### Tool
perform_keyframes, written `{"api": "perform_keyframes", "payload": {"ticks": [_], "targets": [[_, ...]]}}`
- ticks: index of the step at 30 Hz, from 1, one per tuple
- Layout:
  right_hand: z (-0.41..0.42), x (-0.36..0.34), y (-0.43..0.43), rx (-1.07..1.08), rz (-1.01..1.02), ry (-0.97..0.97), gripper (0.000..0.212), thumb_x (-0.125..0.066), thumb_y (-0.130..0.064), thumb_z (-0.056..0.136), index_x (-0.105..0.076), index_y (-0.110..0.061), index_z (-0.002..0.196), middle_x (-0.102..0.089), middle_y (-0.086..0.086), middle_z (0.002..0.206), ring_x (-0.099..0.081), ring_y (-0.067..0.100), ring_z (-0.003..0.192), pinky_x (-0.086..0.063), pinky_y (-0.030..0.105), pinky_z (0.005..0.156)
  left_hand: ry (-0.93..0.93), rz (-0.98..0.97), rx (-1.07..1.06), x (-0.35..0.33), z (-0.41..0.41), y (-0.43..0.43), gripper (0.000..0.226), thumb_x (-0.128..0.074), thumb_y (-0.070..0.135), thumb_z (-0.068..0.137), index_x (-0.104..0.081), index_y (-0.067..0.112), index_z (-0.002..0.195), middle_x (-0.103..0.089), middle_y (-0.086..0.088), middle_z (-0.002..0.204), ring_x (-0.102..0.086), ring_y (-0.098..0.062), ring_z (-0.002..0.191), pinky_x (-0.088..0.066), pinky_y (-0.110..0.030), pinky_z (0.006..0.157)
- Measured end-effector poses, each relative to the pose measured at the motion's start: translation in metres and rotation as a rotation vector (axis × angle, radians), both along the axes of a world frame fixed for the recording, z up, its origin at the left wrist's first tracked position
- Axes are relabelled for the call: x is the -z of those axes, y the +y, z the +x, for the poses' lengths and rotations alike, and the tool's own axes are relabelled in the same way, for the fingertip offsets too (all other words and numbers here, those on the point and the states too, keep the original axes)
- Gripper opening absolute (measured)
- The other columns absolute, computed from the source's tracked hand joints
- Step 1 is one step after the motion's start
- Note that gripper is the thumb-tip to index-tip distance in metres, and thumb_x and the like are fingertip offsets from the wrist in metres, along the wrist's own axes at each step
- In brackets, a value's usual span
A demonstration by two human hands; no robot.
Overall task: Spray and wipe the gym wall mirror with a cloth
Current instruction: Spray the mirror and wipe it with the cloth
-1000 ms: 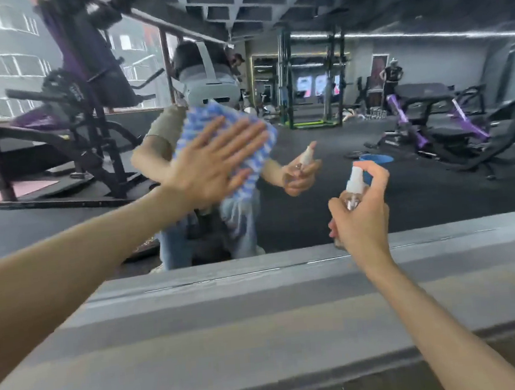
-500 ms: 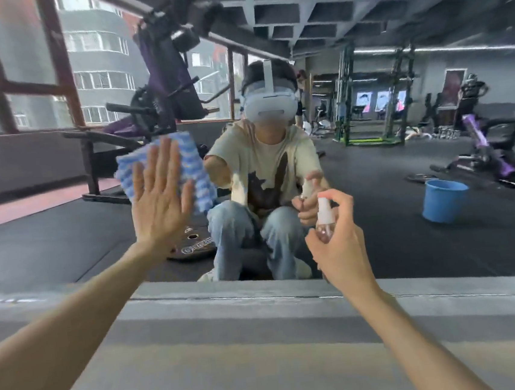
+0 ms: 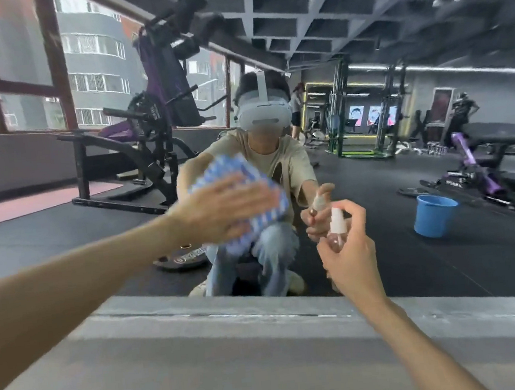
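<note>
Gym mirror [image 3: 65, 238] cleaning shot, nothing fancy
Left hand [image 3: 226, 207] flat, pressing the blue striped cloth [image 3: 216, 170] on the mirror; right hand [image 3: 349, 249] curled round a small spray bottle [image 3: 336, 228], finger on top.

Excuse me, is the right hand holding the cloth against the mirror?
No, the left hand presses the cloth on the mirror, while the right hand grips the spray bottle.

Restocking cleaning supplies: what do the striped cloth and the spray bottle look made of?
The blue-and-white striped cloth looks like soft, matt microfibre, judging by its fuzzy ribbed ridges. The small clear spray bottle seems glossy, pink-tinted transparent plastic, possibly glass, with an opaque white plastic nozzle.
</note>
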State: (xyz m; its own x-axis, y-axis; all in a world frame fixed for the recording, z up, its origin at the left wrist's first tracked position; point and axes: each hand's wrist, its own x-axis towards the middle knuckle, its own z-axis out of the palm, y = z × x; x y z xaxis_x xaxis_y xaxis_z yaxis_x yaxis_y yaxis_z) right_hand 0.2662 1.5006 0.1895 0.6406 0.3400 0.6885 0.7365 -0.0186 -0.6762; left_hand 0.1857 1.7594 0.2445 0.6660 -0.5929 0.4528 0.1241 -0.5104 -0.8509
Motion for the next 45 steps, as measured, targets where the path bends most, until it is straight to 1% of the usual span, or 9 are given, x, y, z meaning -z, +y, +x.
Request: {"api": "perform_keyframes", "payload": {"ticks": [4,8,13,16,21,27,32,38,45], "targets": [[-0.006,-0.06,0.018,-0.012,0.182,-0.031,0.058,-0.061,-0.001,0.09,-0.033,-0.047,0.112,-0.065,-0.009,0.089,-0.068,0.019,0.071,-0.058,0.04,0.063,-0.256,-0.589,-0.035,-0.074,0.002,-0.027,0.059,-0.015,0.046,0.101,-0.005,0.021,0.154,-0.009,0.0,0.161,-0.001,-0.014,0.148,0.009,-0.036,0.118],[-0.027,-0.114,0.045,-0.252,0.133,-0.028,0.055,-0.052,-0.003,0.094,-0.017,-0.034,0.123,-0.061,0.005,0.1,-0.06,0.017,0.072,-0.051,0.027,0.068,0.119,-1.151,0.295,-0.088,-0.01,-0.04,0.054,-0.008,0.047,0.1,-0.013,0.032,0.152,0.004,0.023,0.156,0.016,0.007,0.141,0.019,-0.015,0.111],[-0.058,-0.143,0.099,-0.282,0.036,-0.187,0.055,-0.05,0.001,0.096,-0.018,-0.01,0.139,-0.042,0.016,0.137,-0.053,0.014,0.11,-0.042,0.008,0.087,0.364,-1.672,0.473,-0.119,-0.035,-0.037,0.055,-0.035,0.056,0.097,-0.033,0.033,0.146,-0.034,0.01,0.151,-0.027,0.001,0.138,-0.025,-0.022,0.113],[-0.06,-0.141,0.116,-0.194,0.072,-0.23,0.061,-0.054,-0.003,0.095,-0.02,-0.005,0.145,-0.045,0.009,0.137,-0.05,0.008,0.114,-0.04,0.009,0.093,0.286,-1.561,0.503,-0.123,-0.046,-0.046,0.033,-0.058,0.02,0.095,-0.055,0.014,0.127,-0.064,0.0,0.116,-0.06,-0.004,0.105,-0.045,-0.014,0.087],[-0.055,-0.135,0.114,-0.189,-0.068,-0.274,0.062,-0.038,-0.045,0.101,-0.014,-0.02,0.153,-0.04,0.002,0.149,-0.045,0.013,0.131,-0.042,0.033,0.105,0.073,-1.591,0.623,-0.127,-0.055,-0.052,0.034,-0.06,0.043,0.088,-0.06,0.023,0.116,-0.069,0.004,0.107,-0.065,-0.012,0.103,-0.05,-0.035,0.092],[0.016,-0.203,0.095,0.563,-0.335,-1.047,0.054,-0.029,-0.037,0.098,-0.037,-0.024,0.15,-0.038,0.007,0.154,-0.031,0.031,0.142,-0.01,0.053,0.114,-0.043,-1.533,0.761,-0.195,-0.064,-0.06,0.013,-0.052,0.023,0.098,-0.056,0.011,0.104,-0.062,-0.009,0.095,-0.056,-0.016,0.081,-0.048,-0.036,0.081],[0.04,-0.328,0.076,0.739,-0.128,-0.522,0.055,-0.022,-0.043,0.104,-0.007,-0.036,0.156,0.008,-0.003,0.164,0.014,0.031,0.15,0.006,0.06,0.117,-0.133,-1.477,0.797,-0.254,-0.055,-0.073,0.01,-0.052,0.026,0.096,-0.054,0.017,0.097,-0.055,0.004,0.085,-0.052,-0.013,0.079,-0.043,-0.03,0.075],[0.016,-0.372,0.095,0.638,-0.52,-1.27,0.055,-0.021,-0.041,0.098,-0.056,-0.025,0.137,-0.047,0.004,0.149,-0.037,0.032,0.141,-0.031,0.066,0.103,-0.143,-1.521,0.865,-0.304,-0.037,-0.082,0.032,-0.056,0.036,0.085,-0.058,0.006,0.097,-0.063,-0.01,0.09,-0.061,-0.021,0.081,-0.048,-0.039,0.079],[0.084,-0.478,0.004,1.04,-0.326,-0.841,0.062,-0.027,-0.055,0.101,-0.018,-0.026,0.155,-0.019,0.011,0.159,-0.001,0.034,0.15,0.009,0.062,0.115,-0.199,-1.657,0.854,-0.358,-0.008,-0.109,0.019,-0.052,0.028,0.096,-0.056,0.01,0.098,-0.064,-0.016,0.098,-0.063,-0.032,0.092,-0.049,-0.047,0.085]]}}
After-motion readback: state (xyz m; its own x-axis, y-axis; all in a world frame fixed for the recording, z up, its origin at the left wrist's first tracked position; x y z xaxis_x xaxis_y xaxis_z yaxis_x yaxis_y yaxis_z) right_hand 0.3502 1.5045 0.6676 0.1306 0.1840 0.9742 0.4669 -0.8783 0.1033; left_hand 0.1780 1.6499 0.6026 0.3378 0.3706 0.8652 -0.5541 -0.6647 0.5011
